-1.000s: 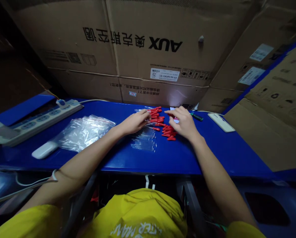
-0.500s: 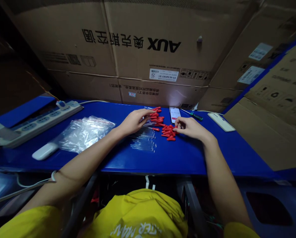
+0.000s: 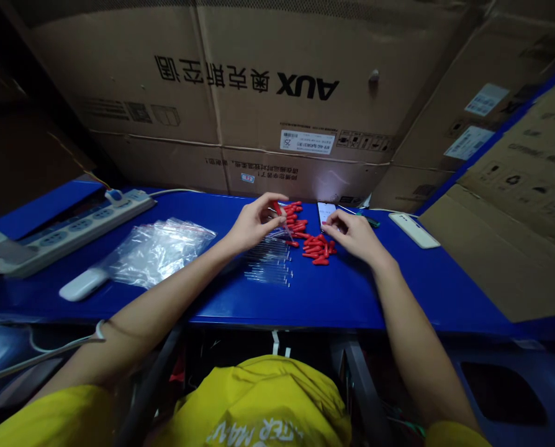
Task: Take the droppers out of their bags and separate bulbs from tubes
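Left hand [image 3: 259, 220] pinching a red piece [image 3: 276, 207], right hand [image 3: 352, 232] half-curled.
Red piece sits between left thumb and fingers, beside loose red pieces [image 3: 318, 249] and clear rods [image 3: 267, 261] on blue table [image 3: 328, 298]. Right fingertips by phone [image 3: 326, 210]; can't tell if holding anything.

One left hand [image 3: 255, 222] and one right hand [image 3: 354, 236]; well over a dozen red handles [image 3: 321, 261] and more than ten clear rods [image 3: 270, 273], overlap hiding exact totals; several clear bags [image 3: 163, 248], two phones [image 3: 415, 230], one screwdriver [image 3: 372, 221], one power strip [image 3: 79, 230], one oblong white device [image 3: 82, 284].
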